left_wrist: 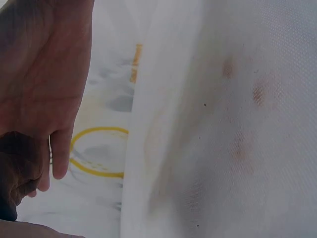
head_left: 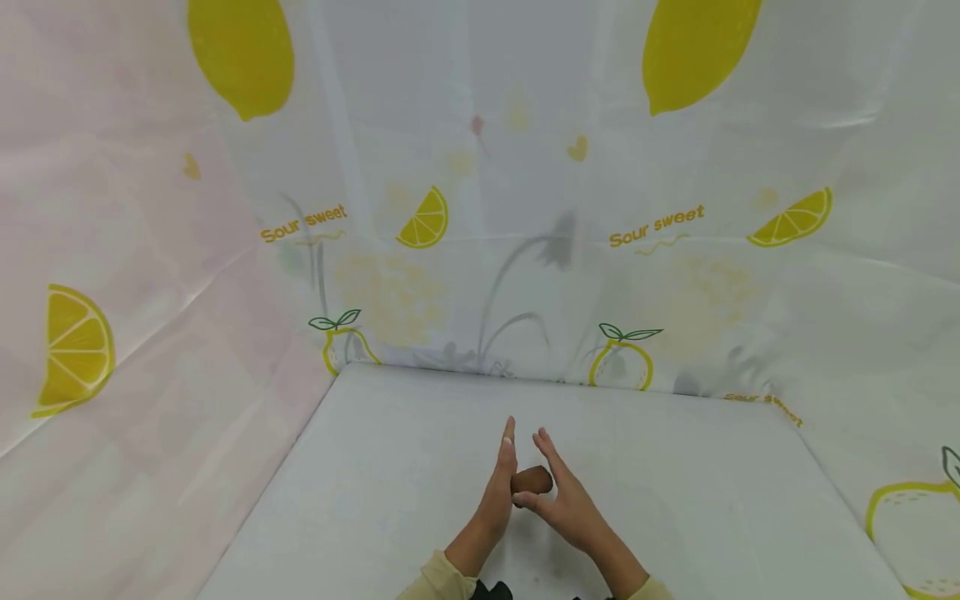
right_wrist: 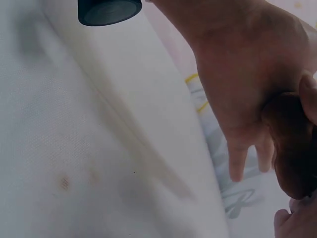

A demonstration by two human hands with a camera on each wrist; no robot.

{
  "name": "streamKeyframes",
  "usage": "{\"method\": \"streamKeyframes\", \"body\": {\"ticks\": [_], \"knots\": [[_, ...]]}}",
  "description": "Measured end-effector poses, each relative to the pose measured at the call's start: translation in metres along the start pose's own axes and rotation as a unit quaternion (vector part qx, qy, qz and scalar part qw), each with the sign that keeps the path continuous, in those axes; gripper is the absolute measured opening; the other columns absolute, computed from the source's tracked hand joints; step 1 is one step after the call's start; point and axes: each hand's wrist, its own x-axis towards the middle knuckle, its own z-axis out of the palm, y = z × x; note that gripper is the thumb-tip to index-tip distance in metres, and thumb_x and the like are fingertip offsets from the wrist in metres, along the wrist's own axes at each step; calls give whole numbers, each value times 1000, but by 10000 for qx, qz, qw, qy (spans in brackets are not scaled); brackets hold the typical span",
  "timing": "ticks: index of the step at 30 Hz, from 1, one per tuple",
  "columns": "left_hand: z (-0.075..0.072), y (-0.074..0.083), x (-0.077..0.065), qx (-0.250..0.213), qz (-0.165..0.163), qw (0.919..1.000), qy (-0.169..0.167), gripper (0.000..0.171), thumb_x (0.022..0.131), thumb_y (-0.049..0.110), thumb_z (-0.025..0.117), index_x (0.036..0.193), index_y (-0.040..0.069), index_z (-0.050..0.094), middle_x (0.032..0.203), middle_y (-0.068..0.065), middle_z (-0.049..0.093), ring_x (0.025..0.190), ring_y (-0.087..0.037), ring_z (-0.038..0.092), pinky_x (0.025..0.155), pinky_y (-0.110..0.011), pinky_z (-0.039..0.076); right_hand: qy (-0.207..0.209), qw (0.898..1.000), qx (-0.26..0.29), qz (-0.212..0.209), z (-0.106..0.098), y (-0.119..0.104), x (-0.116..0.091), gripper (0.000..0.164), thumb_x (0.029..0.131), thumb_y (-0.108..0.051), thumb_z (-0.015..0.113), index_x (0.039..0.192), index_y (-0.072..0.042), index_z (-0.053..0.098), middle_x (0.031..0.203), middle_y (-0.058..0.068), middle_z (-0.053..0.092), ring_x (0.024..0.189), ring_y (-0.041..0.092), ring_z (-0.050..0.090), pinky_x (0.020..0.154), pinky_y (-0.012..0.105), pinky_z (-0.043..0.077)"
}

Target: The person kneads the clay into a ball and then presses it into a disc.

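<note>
A stubby brown lump of what looks like modelling clay (head_left: 534, 479) is held between my two hands above the table. My left hand (head_left: 494, 500) stands upright with straight fingers, its palm against one end of the lump. My right hand (head_left: 574, 507) holds the lump from the other side, thumb along its near face and fingers stretched upward. In the right wrist view the clay (right_wrist: 292, 148) looks smooth and elongated, narrowing around its middle, against the left palm (right_wrist: 242, 79). The left wrist view has the right palm (left_wrist: 44, 84) with the lump partly hidden in shadow.
The white table (head_left: 360, 500) carries faint brown smudges (left_wrist: 259, 92). Lemon-printed cloth (head_left: 480, 292) walls it at the back and both sides. A black cylindrical device (right_wrist: 109, 11) is by the left wrist.
</note>
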Motion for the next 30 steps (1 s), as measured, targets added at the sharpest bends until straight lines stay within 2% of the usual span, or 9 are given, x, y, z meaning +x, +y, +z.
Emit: {"method": "streamKeyframes", "body": {"ticks": [4,9,12,17,20,22,24,26,30], "knots": [[3,2,1,-73,79,9999,14,70,108,55,7,164,16,-4,170,-8,-10,154,-36,-10,119,-64,-4,-184,9996,71,-181,4,0,-2,84,99,-29,68,164,-15,18,170,5,11,155,26,13,120,56,20],[6,6,3,-140,96,9993,341,70,108,56,8,165,16,-1,170,-6,-8,155,-31,-8,118,-67,-5,-14,9985,414,-361,13,-3,-6,70,106,-24,55,163,-8,17,169,7,11,154,19,12,118,20,15],[5,9,4,-86,93,9980,620,70,108,55,10,165,15,0,171,-6,-5,155,-28,-5,119,-65,-1,31,9948,835,-575,20,-7,-9,64,109,-17,46,163,-7,15,168,7,11,153,16,11,112,9,13],[1,14,8,-46,115,9968,783,67,109,52,13,165,17,1,171,-8,-4,155,-30,-1,119,-65,1,-8,9885,1423,-521,32,-19,-17,62,111,-16,36,164,-12,6,169,3,5,153,12,5,113,11,13],[2,18,10,-173,-33,9982,570,66,109,52,16,165,20,1,170,-8,-6,155,-31,-2,119,-65,1,173,9854,1654,-357,37,-25,-20,61,112,-20,32,165,-14,3,170,4,2,154,21,2,122,36,13],[5,20,10,-260,-133,9988,388,68,109,53,17,165,20,1,170,-9,-6,155,-32,-3,119,-64,0,323,9836,1751,-287,38,-28,-20,61,112,-23,30,165,-16,1,170,5,1,153,27,2,120,57,12],[10,21,8,-435,-218,9986,219,70,108,55,17,165,19,2,170,-9,-5,155,-32,-4,120,-63,0,434,9799,1927,-292,37,-30,-17,61,112,-24,27,165,-16,-2,170,5,-3,153,32,-1,115,70,7],[15,21,5,-600,-209,9980,48,73,107,57,16,165,15,2,171,-9,-3,156,-32,-4,121,-60,0,557,9778,1991,-347,33,-33,-13,61,112,-24,24,164,-16,-4,170,6,-6,153,33,-4,115,69,5],[26,20,-1,-907,-148,9954,-271,74,107,56,12,164,11,-1,170,-11,-1,156,-32,-4,122,-58,-1,1011,9718,2099,-369,22,-35,2,61,112,-31,23,164,-13,-2,170,1,-3,155,25,-4,123,32,5]]}}
